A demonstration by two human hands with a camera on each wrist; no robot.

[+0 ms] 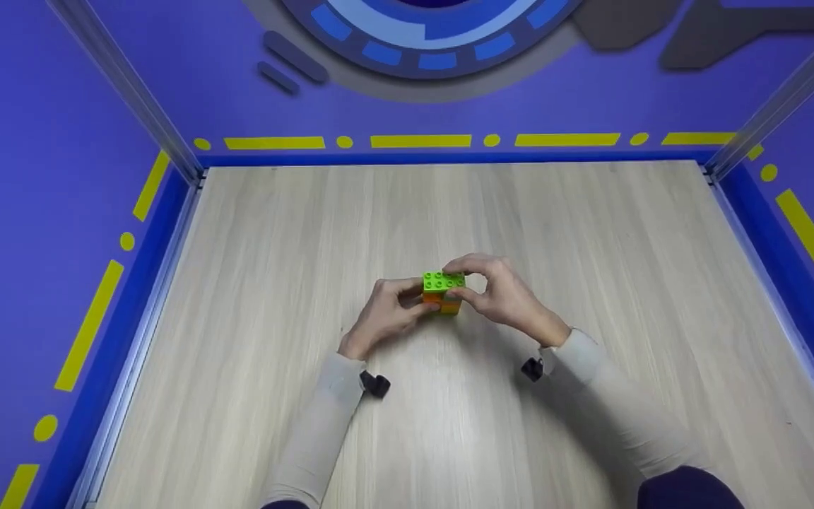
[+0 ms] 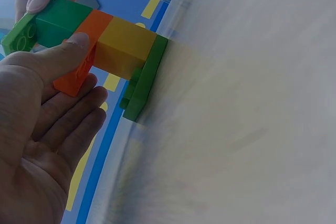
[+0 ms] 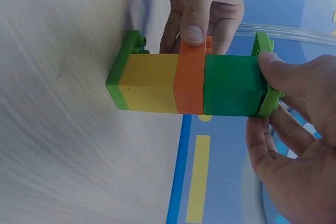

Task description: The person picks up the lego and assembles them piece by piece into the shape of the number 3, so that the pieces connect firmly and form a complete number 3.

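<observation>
A small tower of toy building bricks stands upright on the table. From the bottom up it has a light green plate (image 3: 124,62), a yellow brick (image 3: 149,83), an orange plate (image 3: 190,85), a dark green brick (image 3: 232,85) and a light green top plate (image 1: 434,282) with studs. My left hand (image 1: 387,308) holds the orange plate at its overhanging end, thumb on the near side. At the top, my right hand (image 1: 504,293) pinches the light green plate between thumb and fingers. The top plate sits against the dark green brick, slightly askew in the right wrist view.
The pale wood-grain table (image 1: 294,233) carries the tower near its middle. Blue-purple panels (image 1: 407,116) with yellow dashes wall in the back and both sides. Metal posts (image 1: 131,85) stand at the corners. Each wrist wears a small black camera (image 1: 376,384).
</observation>
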